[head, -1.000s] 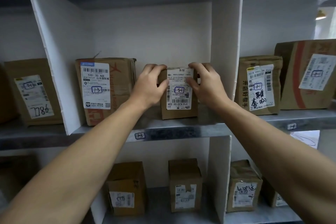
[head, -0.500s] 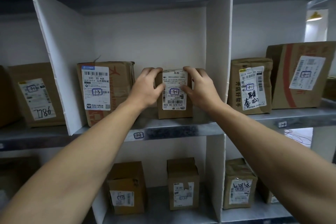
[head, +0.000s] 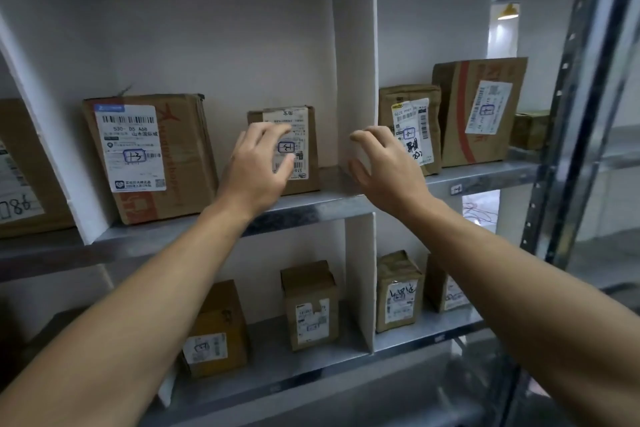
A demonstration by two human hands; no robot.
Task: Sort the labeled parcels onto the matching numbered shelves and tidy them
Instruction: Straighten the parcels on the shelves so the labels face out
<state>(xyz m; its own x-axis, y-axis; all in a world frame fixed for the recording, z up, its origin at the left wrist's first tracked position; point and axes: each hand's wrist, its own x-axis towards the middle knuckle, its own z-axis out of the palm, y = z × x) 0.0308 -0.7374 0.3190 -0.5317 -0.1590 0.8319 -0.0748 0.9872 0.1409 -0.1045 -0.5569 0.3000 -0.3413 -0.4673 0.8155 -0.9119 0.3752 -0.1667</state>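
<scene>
A small brown parcel (head: 304,121) with a white label marked 1-3 stands upright on the upper metal shelf (head: 311,210), in the middle bay. My left hand (head: 258,166) hovers in front of its left half with fingers spread, holding nothing. To the right of the parcel my right hand (head: 384,166) is also open, in front of the white divider (head: 356,80). A larger parcel (head: 145,156), also labeled 1-3, stands at the left of the same bay.
The right bay holds two labeled parcels (head: 410,128) (head: 481,111) and a small box (head: 530,130). The lower shelf (head: 426,331) carries several small boxes. A grey steel upright (head: 571,114) runs along the right. Another parcel (head: 20,177) sits in the left bay.
Both hands have let go of the small parcel and drawn back from it, fingers now spread. The view has shifted to the right.
</scene>
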